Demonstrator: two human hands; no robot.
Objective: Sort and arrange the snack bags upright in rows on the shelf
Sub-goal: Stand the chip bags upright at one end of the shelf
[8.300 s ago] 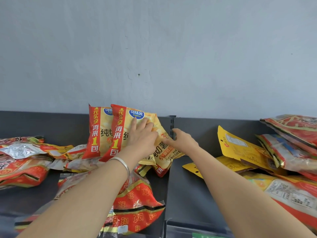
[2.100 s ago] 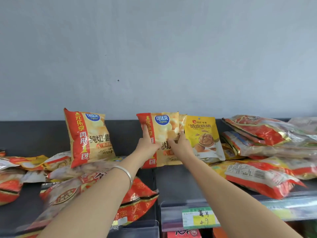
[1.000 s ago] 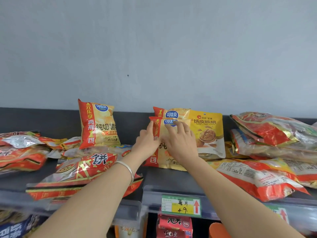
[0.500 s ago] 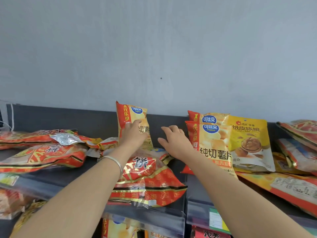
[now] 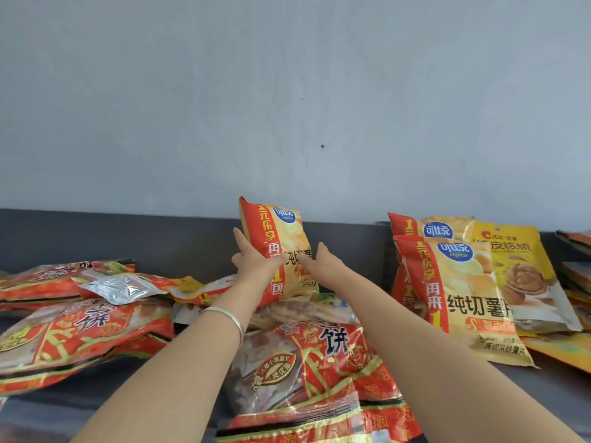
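A red-and-yellow chip bag (image 5: 281,231) stands upright against the dark back panel of the shelf (image 5: 160,241). My left hand (image 5: 252,259) grips its left edge, thumb across the front. My right hand (image 5: 323,265) touches its right side with fingers together. To the right, two matching chip bags (image 5: 460,298) stand upright one behind the other, with a yellow walnut bag (image 5: 518,266) beside them.
Flat red cake bags lie in front of me (image 5: 313,372) and at the left (image 5: 80,334), with a silver-backed bag (image 5: 118,286) on the left pile. More bags are stacked at the far right edge (image 5: 575,276). A grey wall rises behind the shelf.
Both hands left the two chip bags standing at the right, moved left to the lone chip bag, and now hold it from both sides.
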